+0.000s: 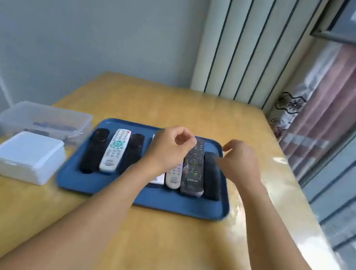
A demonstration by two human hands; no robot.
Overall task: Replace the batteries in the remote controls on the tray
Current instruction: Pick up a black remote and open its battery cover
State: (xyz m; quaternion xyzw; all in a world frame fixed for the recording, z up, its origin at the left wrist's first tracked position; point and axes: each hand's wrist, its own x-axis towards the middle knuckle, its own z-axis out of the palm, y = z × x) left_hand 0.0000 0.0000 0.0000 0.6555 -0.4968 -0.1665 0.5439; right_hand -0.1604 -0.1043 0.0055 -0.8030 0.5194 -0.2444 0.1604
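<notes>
A blue tray (161, 200) lies on the wooden table with several remote controls side by side. From the left: a black remote (94, 150), a white remote with green buttons (115, 150), another black remote (133, 151), a small white remote (174, 176) partly hidden by my arm, a dark remote with coloured buttons (194, 170) and a black remote (211, 175) at the right. My left hand (170, 147) hovers above the tray's middle, fingers curled, holding nothing. My right hand (239, 161) hangs over the rightmost black remote with fingers loosely bent and apart.
Left of the tray stand a white lidded box (27, 156) and, behind it, a clear plastic box (42, 121) with dark items inside. The table's right edge (297, 202) runs along a window with a curtain (333, 102). A wall lies beyond the far edge.
</notes>
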